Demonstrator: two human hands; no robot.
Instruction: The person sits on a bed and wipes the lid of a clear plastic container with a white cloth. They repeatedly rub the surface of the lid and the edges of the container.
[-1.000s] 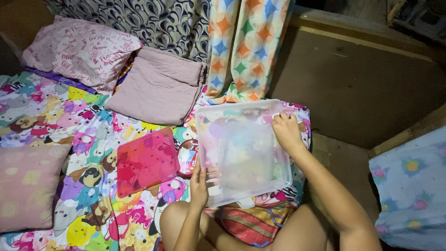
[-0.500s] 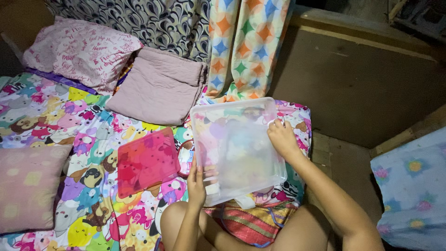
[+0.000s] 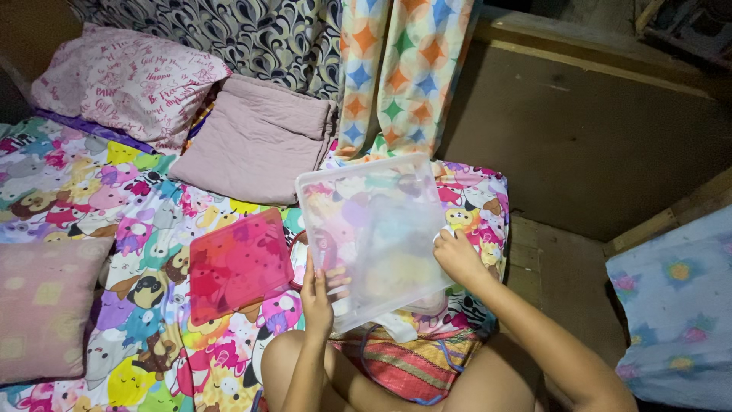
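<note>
Both hands are on the clear plastic lid (image 3: 374, 236), and I hold it lifted and tilted above the bed. My left hand (image 3: 319, 299) grips its near-left edge, thumb on top and fingers underneath. My right hand (image 3: 460, 258) is closed on the right edge, where something small and white shows at the fingertips; I cannot tell what it is. So, as I judge it, the lid is up and in hand but not yet set on anything or put down.

Under its near edge I see a striped red cloth (image 3: 415, 362) on my lap and a white scrap beside it. Just left of the lid, a red translucent lid (image 3: 238, 265) lies flat on the cartoon-print bedsheet (image 3: 114, 198), with a small round red thing partly hidden between the two. Farther off are a folded mauve blanket (image 3: 255, 141), a pink pillow (image 3: 126, 80), and on the near left a dull pink cushion (image 3: 46, 305). Patterned curtains (image 3: 396, 69) hang at the far side.
</note>
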